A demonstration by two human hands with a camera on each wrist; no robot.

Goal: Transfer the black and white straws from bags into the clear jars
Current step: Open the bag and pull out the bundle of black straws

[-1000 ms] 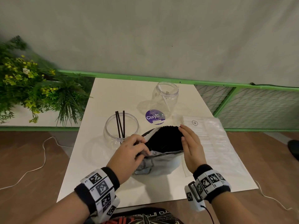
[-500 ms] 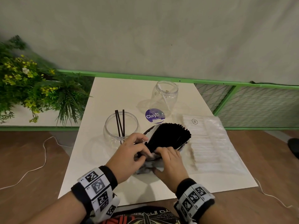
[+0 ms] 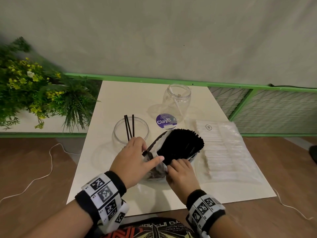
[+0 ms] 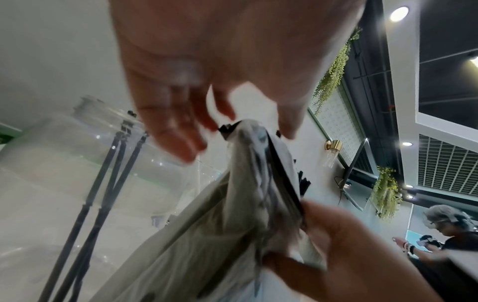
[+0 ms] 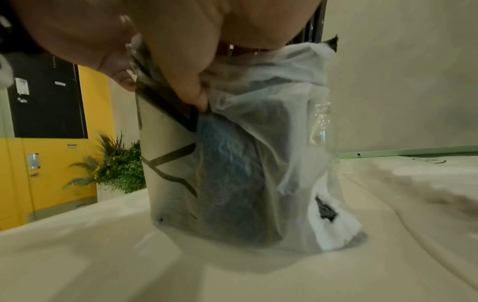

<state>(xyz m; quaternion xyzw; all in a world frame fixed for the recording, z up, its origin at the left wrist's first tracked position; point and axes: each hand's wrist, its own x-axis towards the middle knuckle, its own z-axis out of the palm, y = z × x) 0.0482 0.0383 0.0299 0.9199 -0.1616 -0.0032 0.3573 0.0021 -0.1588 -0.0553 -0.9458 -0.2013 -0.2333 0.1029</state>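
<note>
Both hands working the bag [image 3: 155, 170] mid-table: left hand [image 3: 135, 162] pinching its rim, right hand [image 3: 180, 171] gripping the black straws [image 3: 181, 145]. Fanning up and far-right, away from the jar [image 3: 130, 130] sitting just left — left hand nearer it.

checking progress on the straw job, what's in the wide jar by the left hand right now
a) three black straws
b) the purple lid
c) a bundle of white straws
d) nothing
a: the wide jar holds three black straws standing up past its rim, while the main black bundle is still in the bag held by the left hand and right hand.
</note>
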